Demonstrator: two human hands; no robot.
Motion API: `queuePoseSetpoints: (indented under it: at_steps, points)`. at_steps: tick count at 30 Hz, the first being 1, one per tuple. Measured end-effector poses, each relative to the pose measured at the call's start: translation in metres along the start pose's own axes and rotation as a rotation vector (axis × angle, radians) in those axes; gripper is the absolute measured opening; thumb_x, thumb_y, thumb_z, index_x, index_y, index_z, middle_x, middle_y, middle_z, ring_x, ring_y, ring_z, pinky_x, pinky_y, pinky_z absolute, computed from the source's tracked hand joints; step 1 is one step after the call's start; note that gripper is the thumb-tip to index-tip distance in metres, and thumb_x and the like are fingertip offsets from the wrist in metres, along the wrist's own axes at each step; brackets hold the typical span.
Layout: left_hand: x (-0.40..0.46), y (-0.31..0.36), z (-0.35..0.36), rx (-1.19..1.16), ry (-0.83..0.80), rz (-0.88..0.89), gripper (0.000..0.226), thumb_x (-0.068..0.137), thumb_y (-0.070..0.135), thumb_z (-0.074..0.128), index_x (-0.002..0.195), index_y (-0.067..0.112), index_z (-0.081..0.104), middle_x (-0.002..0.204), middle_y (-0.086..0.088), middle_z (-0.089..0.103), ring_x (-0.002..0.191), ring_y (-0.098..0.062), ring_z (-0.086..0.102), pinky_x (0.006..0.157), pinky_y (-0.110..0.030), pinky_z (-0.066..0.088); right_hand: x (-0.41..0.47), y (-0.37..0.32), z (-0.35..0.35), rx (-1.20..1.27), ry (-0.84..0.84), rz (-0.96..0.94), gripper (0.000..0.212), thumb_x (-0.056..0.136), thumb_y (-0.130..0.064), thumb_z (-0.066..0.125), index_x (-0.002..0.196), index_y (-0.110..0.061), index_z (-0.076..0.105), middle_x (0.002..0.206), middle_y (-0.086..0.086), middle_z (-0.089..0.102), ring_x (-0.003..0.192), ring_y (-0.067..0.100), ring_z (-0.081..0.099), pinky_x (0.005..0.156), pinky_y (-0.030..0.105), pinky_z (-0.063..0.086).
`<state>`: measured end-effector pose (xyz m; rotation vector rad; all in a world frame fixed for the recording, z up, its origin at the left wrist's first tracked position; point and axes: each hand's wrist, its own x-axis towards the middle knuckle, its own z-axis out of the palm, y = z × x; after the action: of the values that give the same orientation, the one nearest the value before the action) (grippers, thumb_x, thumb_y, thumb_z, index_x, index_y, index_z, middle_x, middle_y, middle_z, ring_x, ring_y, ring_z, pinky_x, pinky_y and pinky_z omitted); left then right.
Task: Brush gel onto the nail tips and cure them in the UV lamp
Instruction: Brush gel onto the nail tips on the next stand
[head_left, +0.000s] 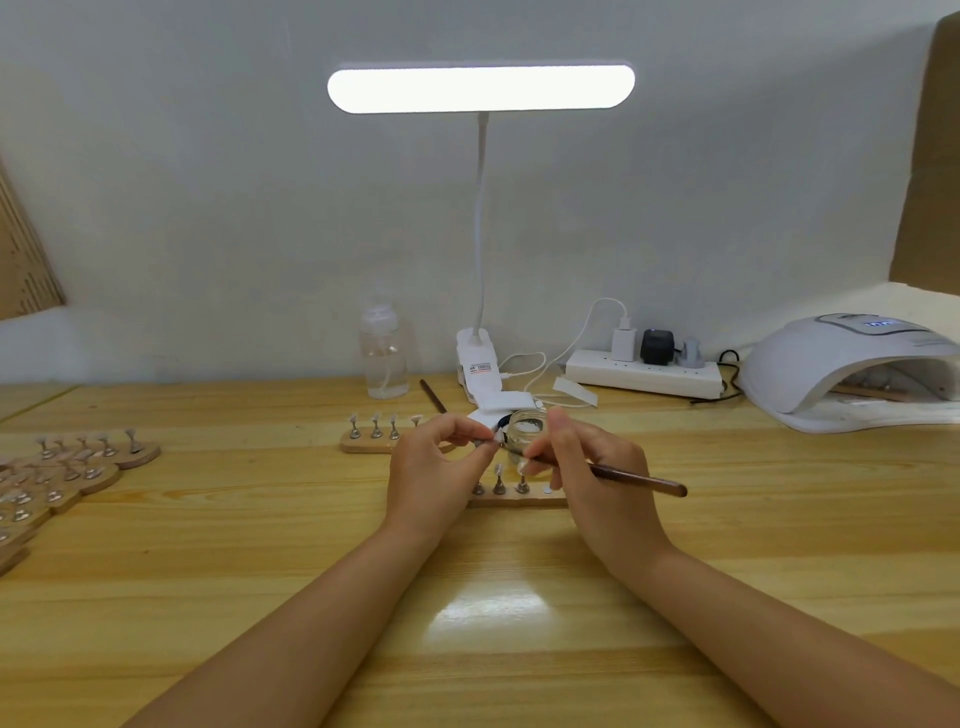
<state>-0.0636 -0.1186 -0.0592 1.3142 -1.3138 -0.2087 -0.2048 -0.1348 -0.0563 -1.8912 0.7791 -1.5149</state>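
Wooden table (260, 597) under a lit desk lamp (480, 88), two bare forearms reaching in from the near edge; left hand (436, 462) pinching a small metal-stemmed nail tip (493, 436) between thumb and fingertips, held up just in front of a small glass jar (527, 425); right hand (587, 467) gripping a brown-handled brush (639, 479) pencil-fashion, handle pointing right, bristle end aimed left toward the pinched tip, actual contact too small to tell; beneath both hands, a wooden strip (519, 501) with more nail tips standing upright on it; second strip (363, 441) of tips just behind the left hand; stack of similar strips (62, 478) at far left; white UV lamp (852, 374) at far right, well apart from the hands, display lit, opening facing the table; clear spray bottle (383, 353), spare brush (434, 397) and white power strip (644, 376) along the wall.
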Motion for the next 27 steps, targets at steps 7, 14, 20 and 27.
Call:
queuePoseSetpoints:
  at_steps: [7, 14, 20, 27]
  points:
    - [0.0004, -0.0007, 0.0009, -0.007, 0.008, -0.009, 0.026, 0.073, 0.012, 0.074, 0.064, 0.032, 0.062, 0.068, 0.017, 0.062, 0.078, -0.002, 0.056, 0.071, -0.013, 0.042, 0.0006, -0.0002, 0.0003, 0.032, -0.015, 0.003, 0.037, 0.082, -0.051, 0.037, 0.068, -0.028, 0.063, 0.061, -0.007, 0.066, 0.055, -0.003, 0.058, 0.056, 0.012, 0.045]
    - [0.0009, -0.0015, 0.0007, -0.052, 0.008, -0.016, 0.026, 0.074, 0.012, 0.074, 0.065, 0.034, 0.063, 0.064, 0.021, 0.065, 0.071, 0.007, 0.059, 0.068, -0.006, 0.045, 0.0017, -0.002, -0.0035, 0.075, 0.069, -0.02, 0.03, 0.084, -0.048, 0.039, 0.075, -0.031, 0.061, 0.07, -0.016, 0.068, 0.058, -0.001, 0.062, 0.051, 0.007, 0.043]
    - [-0.0017, 0.005, -0.0002, -0.1, -0.02, 0.057, 0.027, 0.074, 0.012, 0.074, 0.069, 0.037, 0.064, 0.07, 0.025, 0.067, 0.074, 0.008, 0.06, 0.081, -0.021, 0.047, 0.0045, -0.0014, -0.0056, 0.068, 0.063, 0.04, 0.032, 0.079, -0.058, 0.035, 0.087, -0.036, 0.057, 0.073, -0.018, 0.069, 0.061, 0.003, 0.066, 0.052, 0.009, 0.045]
    - [-0.0028, 0.0072, -0.0013, -0.112, -0.088, 0.147, 0.027, 0.071, 0.006, 0.074, 0.073, 0.033, 0.067, 0.074, 0.015, 0.065, 0.075, 0.003, 0.058, 0.073, -0.008, 0.042, 0.0039, -0.0017, -0.0032, -0.177, -0.035, -0.155, 0.015, 0.08, -0.029, 0.068, 0.089, -0.029, 0.056, 0.087, -0.019, 0.06, 0.086, 0.0, 0.059, 0.083, 0.022, 0.047]
